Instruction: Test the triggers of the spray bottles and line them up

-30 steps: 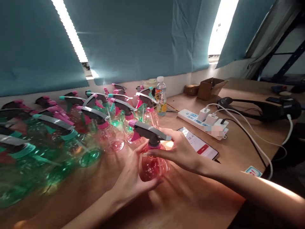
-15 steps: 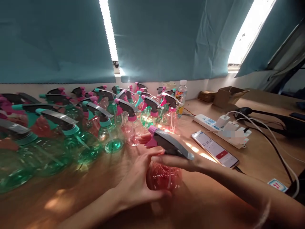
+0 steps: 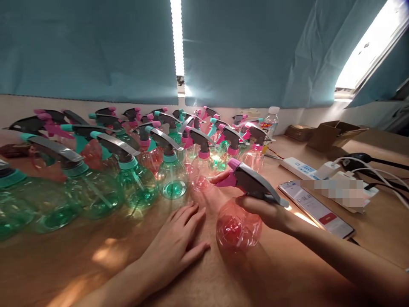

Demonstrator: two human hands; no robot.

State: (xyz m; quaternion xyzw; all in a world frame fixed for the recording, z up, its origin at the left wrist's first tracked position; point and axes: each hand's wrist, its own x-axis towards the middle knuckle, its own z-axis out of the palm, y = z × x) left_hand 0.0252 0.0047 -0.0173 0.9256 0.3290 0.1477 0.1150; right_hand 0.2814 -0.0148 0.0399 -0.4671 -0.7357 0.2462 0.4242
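Observation:
A clear pink spray bottle (image 3: 239,230) with a grey and pink trigger head stands before me, leaning slightly. My right hand (image 3: 266,213) is closed round its neck, just below the head; some fingers are hidden behind the bottle. Whether the base touches the table I cannot tell. Left of the bottle and apart from it, my left hand (image 3: 179,234) lies palm down on the table with its fingers stretched out. Just beyond my hands stand a green spray bottle (image 3: 172,177) with a teal collar and another pink spray bottle (image 3: 202,170).
Several more green spray bottles (image 3: 92,194) and pink ones crowd the left and back of the brown table (image 3: 204,285). To the right lie a lit phone (image 3: 315,209) and a white power strip (image 3: 297,167) with cables. A cardboard box (image 3: 332,134) sits farther back.
My left hand has let go of the pink bottle and moved left, down onto the table. My right hand keeps its grip on the bottle's neck. The view has swung left.

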